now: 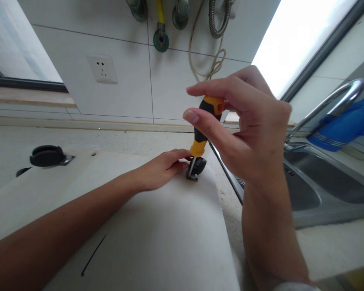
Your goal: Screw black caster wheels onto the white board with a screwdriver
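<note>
My right hand (245,117) is around the yellow and black handle of a screwdriver (199,135), its index finger and thumb stretched out past the handle. The screwdriver's shaft slants down to the metal bracket of a small black caster wheel (200,166). This caster sits near the right end of a large white panel (176,242). From the left, my left hand (160,167) reaches over the panel with its fingertips closed against the caster; part of its grip is hidden. Farther left on the panel is another black caster (47,156) with a metal plate.
The panel lies on a speckled counter (157,141). To the right is a steel sink (336,173) with a curved faucet (330,105) and a blue cloth-like item (348,121). A tiled wall behind carries a socket (102,69), pipe valves and a hanging cord (210,72).
</note>
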Available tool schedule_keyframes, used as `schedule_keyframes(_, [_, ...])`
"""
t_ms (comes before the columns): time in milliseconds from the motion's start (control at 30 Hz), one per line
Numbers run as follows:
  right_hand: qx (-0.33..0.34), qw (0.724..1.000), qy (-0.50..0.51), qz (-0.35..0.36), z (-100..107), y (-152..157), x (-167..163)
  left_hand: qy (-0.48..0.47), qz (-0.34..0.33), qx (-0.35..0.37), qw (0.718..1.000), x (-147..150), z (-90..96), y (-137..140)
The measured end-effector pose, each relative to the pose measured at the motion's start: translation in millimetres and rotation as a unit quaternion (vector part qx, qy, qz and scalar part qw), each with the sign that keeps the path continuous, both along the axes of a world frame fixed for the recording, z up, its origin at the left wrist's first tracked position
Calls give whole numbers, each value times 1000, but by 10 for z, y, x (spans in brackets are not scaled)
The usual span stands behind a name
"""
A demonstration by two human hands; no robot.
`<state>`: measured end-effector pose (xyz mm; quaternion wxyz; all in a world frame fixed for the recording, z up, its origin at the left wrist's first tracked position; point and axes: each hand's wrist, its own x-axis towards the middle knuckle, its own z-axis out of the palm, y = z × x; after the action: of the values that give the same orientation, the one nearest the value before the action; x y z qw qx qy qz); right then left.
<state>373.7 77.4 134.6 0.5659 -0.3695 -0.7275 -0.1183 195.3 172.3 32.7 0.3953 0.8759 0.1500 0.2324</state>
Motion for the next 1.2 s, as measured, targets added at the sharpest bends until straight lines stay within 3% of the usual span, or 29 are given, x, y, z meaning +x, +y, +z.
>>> schedule_keyframes(133, [-60,994,-38,85,41,-38,47,0,-3,10,1000,7,-5,10])
schedule_keyframes(333, [-13,1000,-23,2,41,-68,49,-3,-5,1,1000,-7,11,-4])
schedule_keyframes(500, [-68,994,-30,82,65,-167,58,11,3,2,1000,-4,0,5])
schedule_keyframes(633, [-6,999,-23,-23,74,-158,5,0,-4,-4,1000,-3,-7,3])
schedule_keyframes(700, [-18,997,-49,-50,90,-154,0,1,0,1,1000,-2,-7,4])
schedule_keyframes(867, [-80,993,-53,74,107,-161,56,3,2,3,1000,3,-9,9])
schedule_keyframes(933, [-54,997,-39,43,92,-144,44,-3,-1,-2,1000,7,-14,9])
schedule_keyframes(1000, [-28,998,-51,-34,83,-135,15,-2,3,-1,1000,10,-22,10])
schedule_keyframes(1067, [-47,995,-75,-54,92,-158,-3,3,8,5,1000,11,-29,13])
schedule_keyframes(1200, [-107,990,-67,66,134,-251,13,4,3,4,1000,6,-25,15])
